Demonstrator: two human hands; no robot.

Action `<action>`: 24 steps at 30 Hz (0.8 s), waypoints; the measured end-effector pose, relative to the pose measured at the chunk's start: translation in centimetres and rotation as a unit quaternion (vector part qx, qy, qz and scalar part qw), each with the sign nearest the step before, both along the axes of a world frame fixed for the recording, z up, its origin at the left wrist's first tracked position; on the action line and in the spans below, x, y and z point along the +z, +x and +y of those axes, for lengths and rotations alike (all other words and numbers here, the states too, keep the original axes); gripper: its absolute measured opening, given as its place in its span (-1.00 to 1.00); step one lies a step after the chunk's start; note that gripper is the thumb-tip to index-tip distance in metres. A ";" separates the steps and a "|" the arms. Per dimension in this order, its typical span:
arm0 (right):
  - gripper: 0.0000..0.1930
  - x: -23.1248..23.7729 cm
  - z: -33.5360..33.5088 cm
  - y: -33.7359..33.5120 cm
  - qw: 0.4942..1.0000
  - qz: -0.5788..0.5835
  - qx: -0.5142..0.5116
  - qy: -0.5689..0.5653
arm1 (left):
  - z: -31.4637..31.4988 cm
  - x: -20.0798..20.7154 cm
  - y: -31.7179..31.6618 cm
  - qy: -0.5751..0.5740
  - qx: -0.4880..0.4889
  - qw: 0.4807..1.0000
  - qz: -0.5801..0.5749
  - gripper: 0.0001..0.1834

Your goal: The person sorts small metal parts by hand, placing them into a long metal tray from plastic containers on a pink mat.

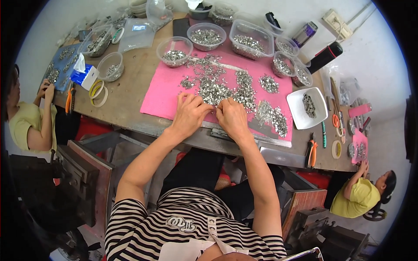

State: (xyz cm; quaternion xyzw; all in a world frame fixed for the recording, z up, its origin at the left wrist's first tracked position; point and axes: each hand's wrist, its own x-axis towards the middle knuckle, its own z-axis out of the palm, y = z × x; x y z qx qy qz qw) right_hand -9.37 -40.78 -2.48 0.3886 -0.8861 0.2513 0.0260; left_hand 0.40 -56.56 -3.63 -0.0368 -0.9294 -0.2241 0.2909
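Note:
My left hand (190,114) and my right hand (232,117) are close together at the front edge of a pink mat (161,93). Thumb and fingers of each hand are pinched; whatever small thing sits between the fingertips is too small to make out. Just beyond them spreads a large pile of small shiny metal pieces (214,92), reaching toward the back of the mat. Smaller heaps of metal pieces (268,84) lie to the right, and another heap (278,122) is near the mat's right front corner.
Behind the mat stand several clear tubs, one a rectangular tub (251,27). To the right are a white square dish (294,103), orange-handled pliers (311,152) and a black bottle (326,56). Tape rolls (98,93) lie left. Co-workers sit at both sides, one in a yellow top (355,198).

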 end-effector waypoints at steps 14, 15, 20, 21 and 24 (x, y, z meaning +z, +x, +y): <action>-0.93 1.8 8.8 2.5 0.991 -0.027 0.048 -0.118 | -0.7 0.1 -0.5 -0.028 -0.059 0.997 -0.041 -0.97; -0.92 1.5 9.4 2.0 0.993 -0.003 0.026 -0.116 | -0.7 0.0 -0.5 -0.031 -0.065 0.997 -0.039 -0.96; -0.92 1.4 10.1 0.0 0.999 -0.038 0.019 -0.016 | -0.8 -0.2 -0.5 -0.055 -0.075 0.995 -0.035 -0.95; -0.92 1.4 10.1 -0.2 0.999 -0.038 0.019 -0.017 | -0.7 0.0 -0.4 -0.054 -0.078 0.995 -0.039 -0.94; -0.91 1.4 10.2 -0.2 0.999 -0.051 0.018 -0.008 | 0.3 1.0 0.0 0.003 -0.104 0.994 -0.046 -0.92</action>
